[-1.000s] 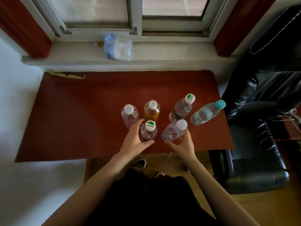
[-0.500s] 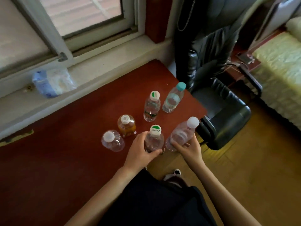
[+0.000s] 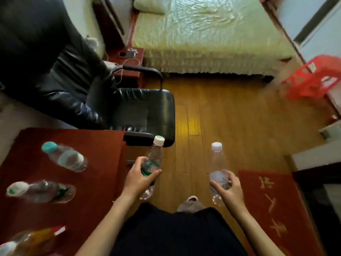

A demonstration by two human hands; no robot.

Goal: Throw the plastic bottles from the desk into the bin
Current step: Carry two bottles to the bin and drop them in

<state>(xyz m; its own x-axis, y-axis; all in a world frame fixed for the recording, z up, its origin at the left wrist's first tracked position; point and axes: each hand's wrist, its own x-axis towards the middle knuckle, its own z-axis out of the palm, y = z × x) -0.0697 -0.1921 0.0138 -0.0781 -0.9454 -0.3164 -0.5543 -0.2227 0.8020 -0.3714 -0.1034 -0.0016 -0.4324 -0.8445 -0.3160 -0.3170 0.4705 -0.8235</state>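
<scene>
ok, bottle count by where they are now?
Held: 2, green-label bottle in left hand, clear bottle in right hand
On desk: 3, teal-cap, green-white-cap, amber
Total: 5 in view; blurred bottom-left corner may hide more

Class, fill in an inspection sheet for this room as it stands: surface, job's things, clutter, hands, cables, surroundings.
Surface: red desk, at left.
Job's things: teal-capped bottle, green-and-white-capped bottle and amber bottle on the desk; red basket, possibly the bin, far right.
Clutter: nothing seen on the desk besides bottles.
Hands: left hand holds a green-labelled bottle; right hand holds a clear bottle.
Cables: a cord on the bedside stand.
Surroundings: black chair, bed, wooden floor, red mat.
</scene>
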